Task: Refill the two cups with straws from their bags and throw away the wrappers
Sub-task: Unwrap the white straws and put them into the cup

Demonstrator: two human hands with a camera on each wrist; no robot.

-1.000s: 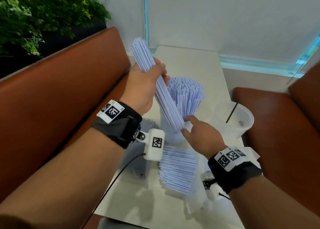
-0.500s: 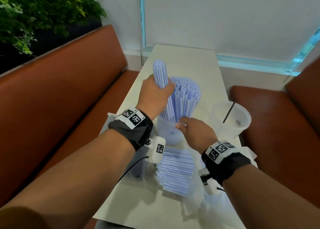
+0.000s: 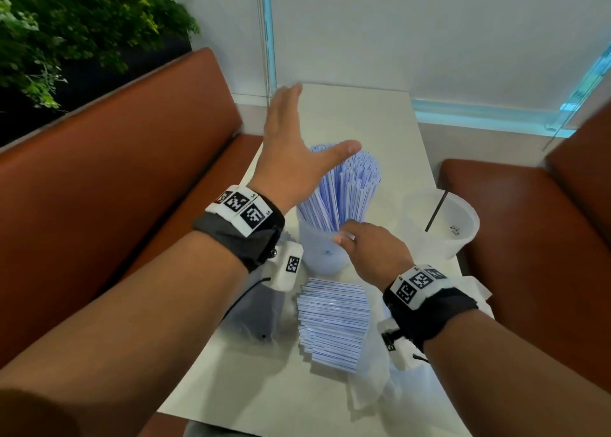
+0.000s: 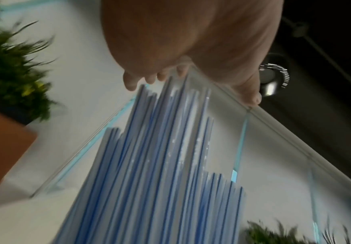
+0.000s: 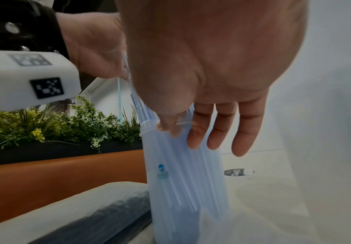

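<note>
A clear cup [image 3: 322, 253] on the white table [image 3: 357, 115] is packed with blue-striped straws [image 3: 352, 188] that fan out at the top. My left hand [image 3: 297, 139] hovers over their tops, fingers straight and spread, holding nothing. In the left wrist view the straws [image 4: 160, 165] rise towards my palm. My right hand [image 3: 372, 249] is at the cup's near rim. The right wrist view shows its thumb touching the rim of the cup [image 5: 183, 181], with the other fingers [image 5: 220, 132] straight beside it. A second cup [image 3: 458, 238] to the right holds one black straw [image 3: 435, 212].
A flat pile of blue-striped straws [image 3: 334, 324] lies on its clear wrapper [image 3: 370, 380] near the front edge. A bag of dark straws [image 5: 99, 214] lies left of the full cup. Brown bench seats [image 3: 115, 178] flank the table, and plants [image 3: 66, 33] stand behind the left one.
My left hand lowered its bundle of straws into the cup, let go and now hangs open above it. My right hand stayed at the cup's rim.
</note>
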